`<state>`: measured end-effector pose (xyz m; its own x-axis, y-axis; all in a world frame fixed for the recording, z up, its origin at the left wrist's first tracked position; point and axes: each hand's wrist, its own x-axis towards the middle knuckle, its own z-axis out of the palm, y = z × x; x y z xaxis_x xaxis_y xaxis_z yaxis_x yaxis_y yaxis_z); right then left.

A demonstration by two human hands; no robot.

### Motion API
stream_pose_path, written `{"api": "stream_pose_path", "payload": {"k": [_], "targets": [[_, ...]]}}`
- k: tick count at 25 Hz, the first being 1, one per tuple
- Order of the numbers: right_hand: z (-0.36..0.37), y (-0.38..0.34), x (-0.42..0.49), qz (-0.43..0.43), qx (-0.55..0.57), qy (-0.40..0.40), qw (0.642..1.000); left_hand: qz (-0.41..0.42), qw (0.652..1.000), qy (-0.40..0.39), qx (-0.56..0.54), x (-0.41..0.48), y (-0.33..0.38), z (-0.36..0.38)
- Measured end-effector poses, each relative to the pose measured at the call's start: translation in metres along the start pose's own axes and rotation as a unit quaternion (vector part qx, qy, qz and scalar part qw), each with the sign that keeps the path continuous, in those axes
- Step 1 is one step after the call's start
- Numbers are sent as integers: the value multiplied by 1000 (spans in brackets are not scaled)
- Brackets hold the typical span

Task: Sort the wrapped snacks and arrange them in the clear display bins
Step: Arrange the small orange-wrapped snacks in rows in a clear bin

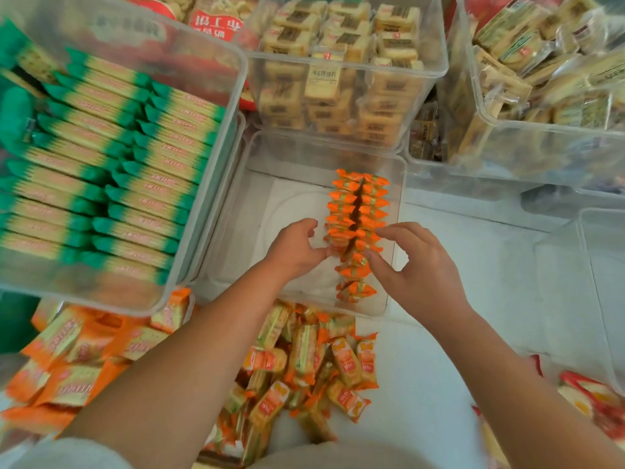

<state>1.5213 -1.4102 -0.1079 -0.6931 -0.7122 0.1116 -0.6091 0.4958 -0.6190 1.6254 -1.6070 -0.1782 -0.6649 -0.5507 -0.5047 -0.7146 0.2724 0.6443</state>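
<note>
Across a white surface (422, 367) sits a clear plastic display bin (287, 198), with small orange-wrapped snacks (358, 211) standing on edge in two rows along its right side. My left hand (297, 252) pinches the left row's near end, and my right hand (419, 269) pinches a right-row packet.

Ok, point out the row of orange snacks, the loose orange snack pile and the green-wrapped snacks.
row of orange snacks (341, 209): head view, its middle.
loose orange snack pile (304, 360): head view, its centre.
green-wrapped snacks (155, 170): head view, a middle packet.
</note>
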Motion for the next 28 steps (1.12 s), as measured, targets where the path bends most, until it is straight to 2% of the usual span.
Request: {"api": "stream_pose_path", "payload": {"k": [3, 6, 9, 11, 13, 16, 18, 20, 23, 26, 28], "targets": [[-1, -19, -47, 22, 43, -24, 999, 31, 993, 88, -65, -51, 3, -10], [13, -27, -102, 71, 48, -92, 992, 48, 976, 162, -137, -122, -3, -6], [41, -12, -143, 172, 8, -182, 968, 38, 974, 172, -140, -182, -32, 16], [59, 2, -159, 232, -6, -221, 947, 18, 987, 141, -74, -203, -56, 34], [73, 7, -167, 261, -27, -235, 936, 12, 993, 109, 37, -203, -74, 49], [85, 6, -167, 268, -73, -229, 933, 3, 978, 76, 195, -189, -73, 58], [88, 6, -163, 280, -81, -244, 925, 10, 972, 63, 228, -179, -68, 65], [89, 7, -160, 285, -67, -274, 916, -12, 977, 53, 206, -175, -64, 71], [80, 9, -159, 317, -7, -282, 905, -29, 992, 70, 101, -183, -63, 73], [55, 4, -163, 371, 107, -207, 899, -16, 995, 100, -24, -203, -63, 68], [36, -5, -169, 404, 206, -151, 878, -24, 990, 96, -97, -219, -56, 63]]}}
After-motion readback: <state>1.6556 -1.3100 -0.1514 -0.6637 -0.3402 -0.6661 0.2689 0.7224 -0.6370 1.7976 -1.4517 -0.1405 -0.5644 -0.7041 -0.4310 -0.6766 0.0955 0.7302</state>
